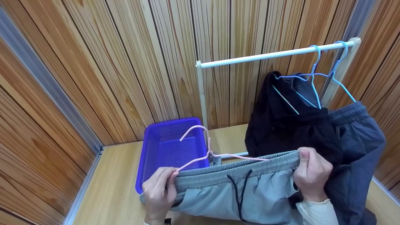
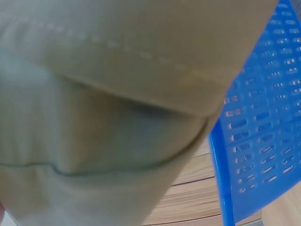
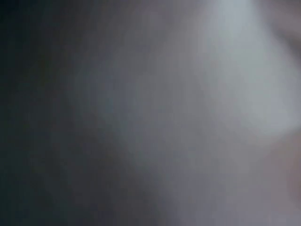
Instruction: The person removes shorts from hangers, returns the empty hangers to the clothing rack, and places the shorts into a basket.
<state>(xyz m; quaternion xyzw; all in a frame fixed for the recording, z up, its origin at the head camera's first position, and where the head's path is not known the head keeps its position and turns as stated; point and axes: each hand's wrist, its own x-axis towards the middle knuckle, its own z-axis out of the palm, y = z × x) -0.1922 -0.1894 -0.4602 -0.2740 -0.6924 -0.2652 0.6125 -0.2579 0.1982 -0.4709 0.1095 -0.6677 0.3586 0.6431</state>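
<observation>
Grey-green drawstring pants (image 1: pixel 215 190) are stretched by the waistband between my two hands in the head view. A pink hanger (image 1: pixel 208 147) stands up out of the waistband, its hook bare and its right end hidden inside the cloth. My left hand (image 1: pixel 160 187) pinches the waistband's left corner together with the hanger's left end. At the opposite corner, my right hand (image 1: pixel 312 172) grips the waistband with thumb and curled fingers. Grey-green cloth (image 2: pixel 108 127) fills much of the left wrist view. The right wrist view is too blurred to make out.
A purple-blue basket (image 1: pixel 172 150) sits on the wooden table (image 1: pixel 115 175) behind my left hand. To the right rises a rack with a white rail (image 1: pixel 259 57). From blue hangers on it hang a black garment (image 1: pixel 281 128) and dark grey pants (image 1: pixel 359 150), close behind my right hand.
</observation>
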